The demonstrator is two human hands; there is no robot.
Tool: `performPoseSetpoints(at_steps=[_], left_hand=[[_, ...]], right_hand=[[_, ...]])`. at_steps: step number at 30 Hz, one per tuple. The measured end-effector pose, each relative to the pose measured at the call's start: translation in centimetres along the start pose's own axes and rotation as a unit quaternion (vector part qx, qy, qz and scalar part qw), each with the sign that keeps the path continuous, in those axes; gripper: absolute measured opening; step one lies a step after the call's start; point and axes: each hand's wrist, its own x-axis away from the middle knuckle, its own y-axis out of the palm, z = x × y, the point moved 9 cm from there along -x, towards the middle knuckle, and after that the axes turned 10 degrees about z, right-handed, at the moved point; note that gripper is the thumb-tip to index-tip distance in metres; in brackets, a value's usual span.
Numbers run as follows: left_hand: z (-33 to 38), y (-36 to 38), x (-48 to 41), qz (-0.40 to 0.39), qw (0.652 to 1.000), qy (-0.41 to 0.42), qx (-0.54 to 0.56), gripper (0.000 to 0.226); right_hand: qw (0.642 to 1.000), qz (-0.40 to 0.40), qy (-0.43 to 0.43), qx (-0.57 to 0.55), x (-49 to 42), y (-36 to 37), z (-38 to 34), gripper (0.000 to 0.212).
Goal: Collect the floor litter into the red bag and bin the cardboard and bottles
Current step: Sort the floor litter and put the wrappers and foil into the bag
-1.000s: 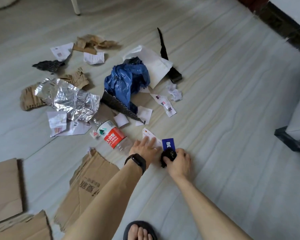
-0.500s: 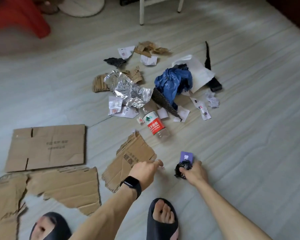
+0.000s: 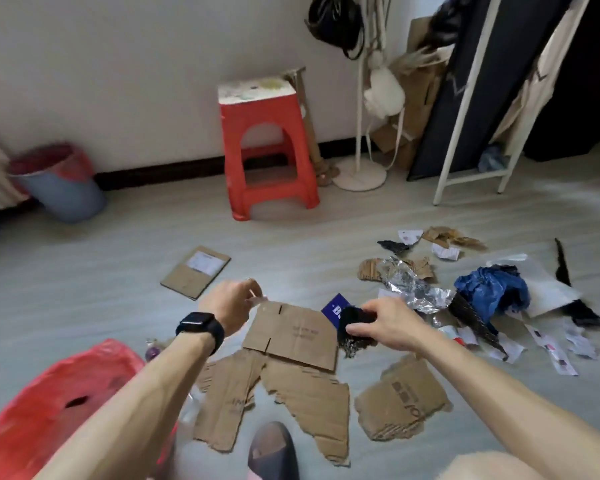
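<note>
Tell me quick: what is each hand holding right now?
Left hand: fingers curled; too blurred to tell whether they pinch anything.
Right hand: grips a black crumpled wad and a blue card.

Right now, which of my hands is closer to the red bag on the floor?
Left. Your left hand is up and right of the red bag, by the edge of the cardboard. Your right hand, gripping a black wad, is farther right, near the foil.
</note>
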Motion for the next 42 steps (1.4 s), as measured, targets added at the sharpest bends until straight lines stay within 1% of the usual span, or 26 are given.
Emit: performPoseSetpoints(at_steps=[3,5,8,10,12,13,16,18,20,21,22,23,26,29,31,34,38,39,42], left_hand=[[-7.0,-7.5,2.3,0.051,0.997,-0.048,-0.015,0.018],[-12.2,-11.1,5.2,0.084,0.991,-0.1,0.0,0.018],[-19.2,-13.5,10.2,0.128,0.973,-0.184,0.044,0.015],[-23.4,-13.8,14.0,0.15,0.956,-0.241,0.071,0.015],[-26.8,-13.5,17.9,0.16,0.938,-0.295,0.084,0.015],[-28.0,-13.0,19.5,0.156,0.932,-0.316,0.085,0.016],[-30.4,-10.6,23.2,0.15,0.915,-0.361,0.097,0.021],[-31.2,-9.1,24.6,0.148,0.908,-0.374,0.114,0.023],[-31.7,-7.9,25.8,0.138,0.902,-0.388,0.132,0.021],[-31.8,-7.6,26.1,0.124,0.903,-0.39,0.135,0.021],[-31.5,-7.2,25.9,0.111,0.906,-0.385,0.137,0.023],[-31.4,-7.1,25.6,0.099,0.91,-0.379,0.137,0.025],[-30.2,-7.5,23.7,0.073,0.926,-0.344,0.139,0.022],[-27.6,-8.3,20.8,0.062,0.939,-0.3,0.154,0.02],[-24.7,-8.7,18.0,0.046,0.952,-0.26,0.154,0.02],[-19.0,-8.9,13.2,0.011,0.971,-0.185,0.149,0.024],[-7.9,-8.1,6.6,-0.028,0.991,-0.049,0.123,0.034],[-5.0,-7.6,5.3,-0.038,0.993,-0.013,0.112,0.035],[2.4,-5.4,2.5,-0.089,0.99,0.058,0.096,0.038]], right_hand=[[0.996,0.003,-0.079,0.029,-1.0,-0.2,-9.5,0.033],[0.99,0.015,-0.13,0.06,-1.0,0.6,-15.7,0.033],[0.981,0.022,-0.187,0.052,-0.4,3.1,-23.3,0.031],[0.976,-0.003,-0.214,0.038,0.1,6.2,-27.5,0.029],[0.969,-0.035,-0.241,0.051,1.0,10.6,-31.0,0.028],[0.967,-0.048,-0.245,0.049,1.5,12.7,-32.1,0.028],[0.974,-0.083,-0.213,0.005,2.8,18.6,-33.9,0.033],[0.977,-0.111,-0.179,-0.027,3.4,21.4,-34.1,0.04],[0.975,-0.154,-0.149,-0.057,4.5,23.6,-34.4,0.045],[0.973,-0.165,-0.142,-0.075,4.9,24.2,-34.7,0.052],[0.972,-0.166,-0.135,-0.093,4.7,24.5,-34.6,0.06],[0.972,-0.164,-0.135,-0.106,4.8,24.6,-34.7,0.062],[0.975,-0.151,-0.149,-0.07,4.5,23.1,-34.2,0.047],[0.978,-0.119,-0.171,-0.022,3.7,18.7,-32.8,0.047],[0.98,-0.094,-0.176,0.008,3.4,14.5,-30.9,0.045],[0.985,-0.051,-0.163,0.037,3.1,8.1,-26.7,0.041],[0.994,0.006,-0.094,0.049,3.7,0.8,-17.8,0.039],[0.996,0.007,-0.073,0.059,3.9,-0.4,-15.5,0.038],[0.997,-0.008,-0.028,0.066,4.5,-3.0,-10.5,0.038]])
